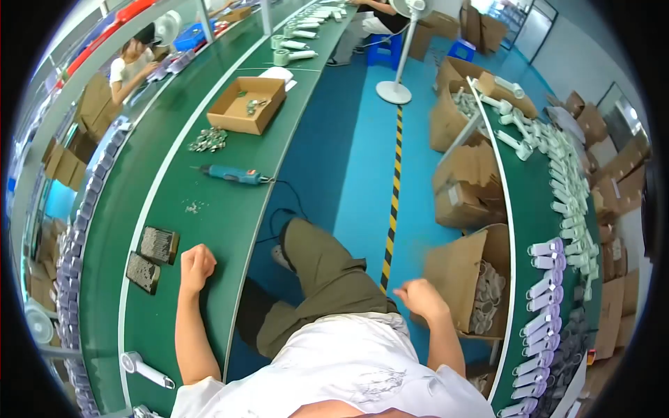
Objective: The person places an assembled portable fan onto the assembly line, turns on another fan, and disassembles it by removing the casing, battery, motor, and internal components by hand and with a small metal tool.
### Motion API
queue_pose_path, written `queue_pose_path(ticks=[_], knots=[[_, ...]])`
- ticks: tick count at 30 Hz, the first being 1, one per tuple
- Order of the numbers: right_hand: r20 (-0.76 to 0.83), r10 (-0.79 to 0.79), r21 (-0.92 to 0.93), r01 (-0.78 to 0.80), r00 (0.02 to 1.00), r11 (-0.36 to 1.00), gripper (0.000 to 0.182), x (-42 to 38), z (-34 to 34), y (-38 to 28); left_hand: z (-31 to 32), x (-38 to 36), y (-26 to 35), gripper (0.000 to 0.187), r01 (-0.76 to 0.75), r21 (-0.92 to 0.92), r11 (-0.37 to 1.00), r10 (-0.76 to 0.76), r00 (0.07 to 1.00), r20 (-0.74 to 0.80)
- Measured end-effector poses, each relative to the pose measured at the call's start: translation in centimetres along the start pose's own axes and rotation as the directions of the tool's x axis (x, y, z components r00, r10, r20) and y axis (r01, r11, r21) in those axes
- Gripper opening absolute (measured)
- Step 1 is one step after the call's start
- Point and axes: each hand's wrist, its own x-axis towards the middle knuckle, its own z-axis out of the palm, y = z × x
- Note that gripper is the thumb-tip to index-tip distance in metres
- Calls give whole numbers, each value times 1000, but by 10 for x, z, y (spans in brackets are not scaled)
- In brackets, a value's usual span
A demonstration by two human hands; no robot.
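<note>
My left hand (197, 267) is closed in a loose fist at the green workbench, and I see nothing sticking out of it. Nearest to it are two dark trays of small metal pieces (159, 245) (143, 272), which look like screws. My right hand (421, 298) hangs over the floor with curled fingers, slightly blurred, and no object shows in it. Beside it stands an open cardboard box (453, 272) holding pale plastic parts (488, 296). On the bench a teal electric screwdriver (233, 174) lies beyond my left hand, and a white handheld fan (146, 369) lies nearer to me.
Farther along the bench are a small metal parts pile (208, 139) and a shallow cardboard box (247, 104). Rows of purple fan parts (543, 313) and white ones (568, 202) line the right bench. A pedestal fan (394, 92) stands in the aisle. Other people sit farther off.
</note>
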Motion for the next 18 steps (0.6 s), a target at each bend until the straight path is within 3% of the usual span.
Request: queue_pose_path(ticks=[2,3,4,5,6,7,9,11,12,14,17,18], knots=[[-227,-302,302,362,926,882,35,-1,-64,-76,-16,-1,-26,53,-39,-33,999,39,999,-17],[-341,-453,503,567,824,653,34,-7,-86,-101,-16,-2,-26,52,55,-88,995,-60,996,-60],[-442,-643,656,714,625,243,39,-13,-107,-122,-26,4,-48,53,-56,-135,989,56,998,1],[-519,-755,687,721,401,-89,46,-25,-127,-139,-24,7,-47,53,-76,-113,991,75,997,-12],[-595,-783,647,685,178,-336,51,-41,-145,-159,-20,7,-33,53,-112,-58,992,114,993,37],[-623,-782,581,686,30,-437,54,-58,-162,-172,-23,7,-33,52,-49,-75,996,53,998,40],[-633,-773,410,830,-38,-377,57,-81,-182,-181,-27,5,-38,52,-54,-77,996,57,998,34],[-645,-749,328,831,-150,-450,52,-76,-202,-189,-27,9,-41,51,-77,-92,993,80,996,30],[-644,-756,363,824,-115,-435,49,-71,-198,-185,-30,8,-42,50,-65,-101,993,68,997,27],[-680,-728,395,877,81,-272,54,-64,-169,-169,-30,8,-43,49,-63,-132,989,66,998,18],[-709,-625,328,937,327,119,35,-48,-170,-116,-28,6,-40,48,-78,-103,992,79,997,9],[-762,-397,331,834,512,441,24,-56,-180,-92,-28,6,-41,48,-73,-109,991,74,997,9]])
